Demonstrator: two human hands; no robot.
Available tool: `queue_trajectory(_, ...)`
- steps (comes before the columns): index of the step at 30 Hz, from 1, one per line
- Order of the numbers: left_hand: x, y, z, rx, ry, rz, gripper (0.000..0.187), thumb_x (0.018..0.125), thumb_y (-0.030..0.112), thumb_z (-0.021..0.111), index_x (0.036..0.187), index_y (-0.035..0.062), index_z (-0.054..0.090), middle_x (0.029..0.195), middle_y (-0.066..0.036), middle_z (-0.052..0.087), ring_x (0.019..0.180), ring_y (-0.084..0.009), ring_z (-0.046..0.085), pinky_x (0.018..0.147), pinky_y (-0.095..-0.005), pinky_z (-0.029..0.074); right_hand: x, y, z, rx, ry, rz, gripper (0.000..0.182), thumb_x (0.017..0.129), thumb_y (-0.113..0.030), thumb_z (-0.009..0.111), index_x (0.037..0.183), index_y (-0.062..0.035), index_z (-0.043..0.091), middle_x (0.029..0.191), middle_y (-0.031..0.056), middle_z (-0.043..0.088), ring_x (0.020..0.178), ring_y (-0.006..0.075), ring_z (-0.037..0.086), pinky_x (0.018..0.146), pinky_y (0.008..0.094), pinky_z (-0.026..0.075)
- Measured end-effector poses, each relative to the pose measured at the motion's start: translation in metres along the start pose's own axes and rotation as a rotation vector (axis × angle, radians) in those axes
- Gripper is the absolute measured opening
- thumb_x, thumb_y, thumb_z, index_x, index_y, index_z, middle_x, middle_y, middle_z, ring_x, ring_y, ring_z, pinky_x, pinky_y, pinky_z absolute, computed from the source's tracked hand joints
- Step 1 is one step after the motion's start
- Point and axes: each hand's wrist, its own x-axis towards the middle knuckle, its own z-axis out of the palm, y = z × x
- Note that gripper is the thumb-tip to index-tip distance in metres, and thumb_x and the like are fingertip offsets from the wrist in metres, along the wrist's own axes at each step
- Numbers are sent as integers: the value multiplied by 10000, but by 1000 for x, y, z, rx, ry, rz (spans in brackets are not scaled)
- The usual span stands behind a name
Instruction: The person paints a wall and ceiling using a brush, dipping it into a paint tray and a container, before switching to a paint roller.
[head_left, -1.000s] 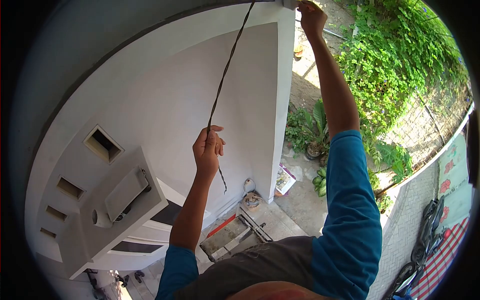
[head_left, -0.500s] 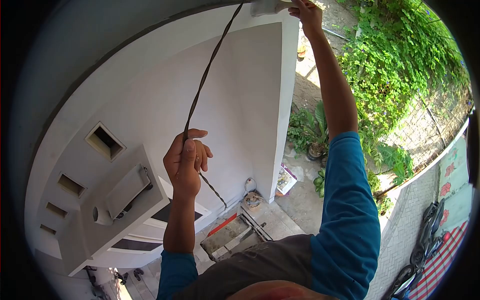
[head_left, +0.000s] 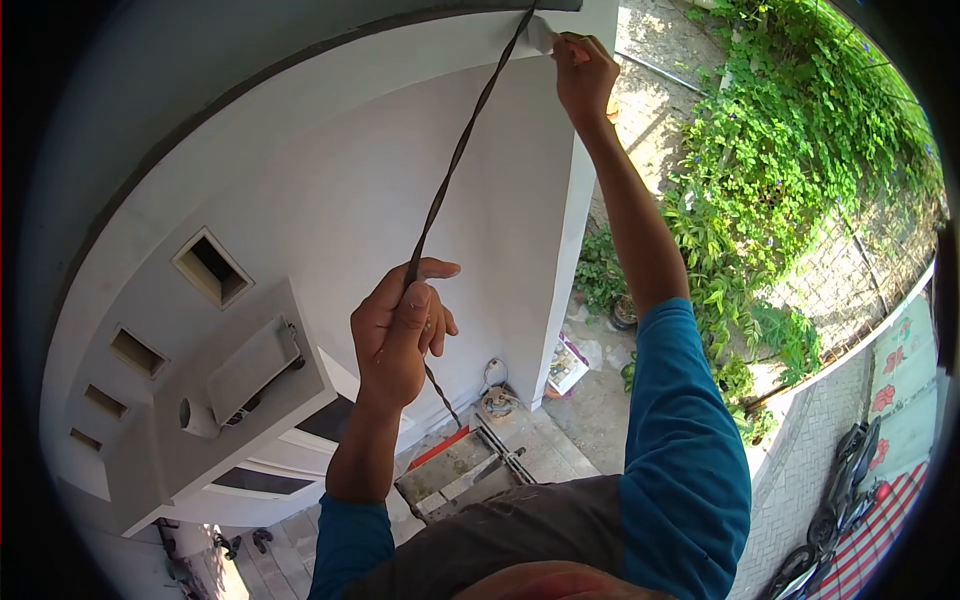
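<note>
My left hand (head_left: pixel 398 335) is closed around a dark twisted cable (head_left: pixel 462 150), thumb and fingers pinching it, with the index finger partly extended. The cable runs up past the top edge of the view, and its lower part hangs below the hand. High up, my right hand (head_left: pixel 588 75) grips what looks like a flat paintbrush (head_left: pixel 541 37) with a pale, wide head; a bit of orange shows between the fingers. Its head lies against the upper band of the white wall (head_left: pixel 440 60), just under the dark ceiling edge and right beside the cable.
At left a wall shelf (head_left: pixel 235 420) juts out below several square openings (head_left: pixel 213 268). A framed platform (head_left: pixel 470 470) stands far below. Coiled wire (head_left: pixel 497 402) lies by the wall's foot. Green plants (head_left: pixel 790 150) grow along a fence at right; a motorcycle (head_left: pixel 845 490) is parked lower right.
My right hand has moved left and slightly down with the paintbrush, closer to the cable. My left hand, still holding the cable, has shifted a little right in view.
</note>
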Motion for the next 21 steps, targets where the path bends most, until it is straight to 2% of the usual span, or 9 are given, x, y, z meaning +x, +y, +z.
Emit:
queue_trajectory(2, -2, 3, 4, -2, -18, 5, 351, 1088, 235, 452, 1154, -50, 645, 528, 43, 403, 453, -50, 417, 564, -281, 494, -25, -61, 9, 393, -64, 157, 115, 902, -84, 709, 933, 25, 727, 802, 114, 717, 690, 185, 728, 632, 280, 572)
queue_trajectory(4, -2, 4, 8, -5, -35, 5, 351, 1088, 237, 453, 1154, -49, 645, 526, 43, 403, 449, -50, 417, 557, -281, 497, -35, -110, 1, 610, -192, 362, 158, 937, -107, 688, 940, 49, 712, 793, 100, 713, 679, 161, 720, 611, 259, 576)
queue_trajectory(7, -3, 3, 9, 10, -31, 9, 354, 1086, 243, 456, 1154, -48, 647, 525, 43, 404, 446, -49, 417, 551, -283, 502, -36, -100, 0, 676, -274, 479, 184, 944, -124, 691, 954, 59, 706, 785, 106, 711, 668, 165, 714, 617, 267, 576)
queue_trajectory(9, -3, 0, 4, 7, -18, -3, 356, 1087, 245, 457, 1155, -48, 647, 523, 43, 403, 444, -49, 415, 562, -284, 510, -28, -53, 0, 644, -164, 524, 200, 950, -129, 699, 1001, 65, 701, 791, 104, 701, 687, 191, 712, 657, 296, 595)
queue_trajectory(11, -2, -2, 1, 6, -1, -22, 358, 1088, 247, 457, 1156, -49, 647, 521, 43, 401, 444, -49, 415, 564, -285, 511, -16, 3, -13, 656, -19, 561, 239, 933, -158, 728, 984, 74, 698, 763, 113, 701, 659, 179, 710, 626, 276, 580)
queue_trajectory(15, -1, -1, -4, 6, 14, -42, 357, 1090, 244, 454, 1160, -48, 648, 517, 45, 397, 445, -46, 415, 568, -284, 511, -4, 97, -52, 391, 169, 518, 217, 941, -140, 711, 972, 75, 707, 762, 111, 715, 623, 173, 706, 592, 280, 590)
queue_trajectory(19, 0, 0, -4, 11, -4, -28, 356, 1089, 244, 456, 1160, -47, 648, 518, 45, 398, 449, -44, 417, 567, -284, 509, -3, 119, -66, 117, 323, 412, 196, 935, -134, 700, 944, 60, 725, 749, 104, 731, 609, 142, 695, 577, 263, 567)
queue_trajectory(21, 0, -2, -3, 8, -6, -16, 357, 1089, 245, 456, 1153, -48, 649, 519, 45, 400, 449, -44, 418, 566, -283, 508, -18, 114, -60, 21, 260, 415, 196, 942, -133, 697, 947, 61, 722, 760, 99, 731, 631, 137, 694, 593, 264, 558)
